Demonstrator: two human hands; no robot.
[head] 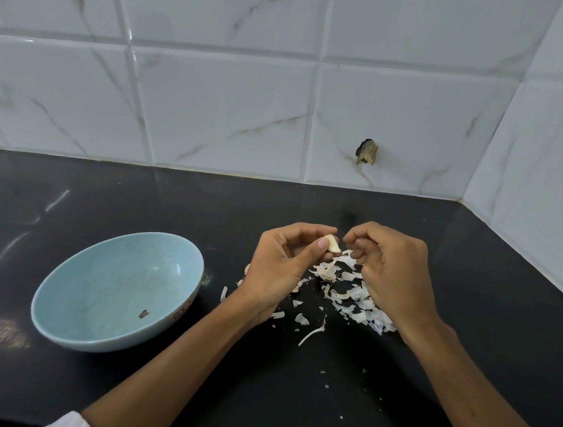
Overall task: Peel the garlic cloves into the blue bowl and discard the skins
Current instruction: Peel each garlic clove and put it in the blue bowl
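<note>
Step in hand: stripping one garlic clove [333, 244]. It is held above the black counter [209, 207], right of the blue bowl [116, 283] and over the far edge of the skin heap [357, 297]. The left hand [281, 268] pinches the clove between thumb and curled fingers, its pale end pointing right. The right hand [390, 269] is just beside it, fingers curled in, thumb and forefinger tips nearly together. No flake is visible between them, though a thin one would be hard to make out. The clove looks largely bare; its hidden side is not visible. The bowl holds no cloves, only a small dark scrap [144, 314] near its near wall. Judgement: the task is early, or this is the first clove. To do this step well, turn the clove in the left pinch so the hidden side comes up. Then catch any remaining skin at the root end with the right thumbnail and pull along the clove, not across it. Keep the left grip light, because a peeled clove is slick and may squirt out. Let flakes fall onto the heap, not toward the bowl. Carry the clove left and release it low over the bowl. Pick the dark scrap out if it is skin.
</note>
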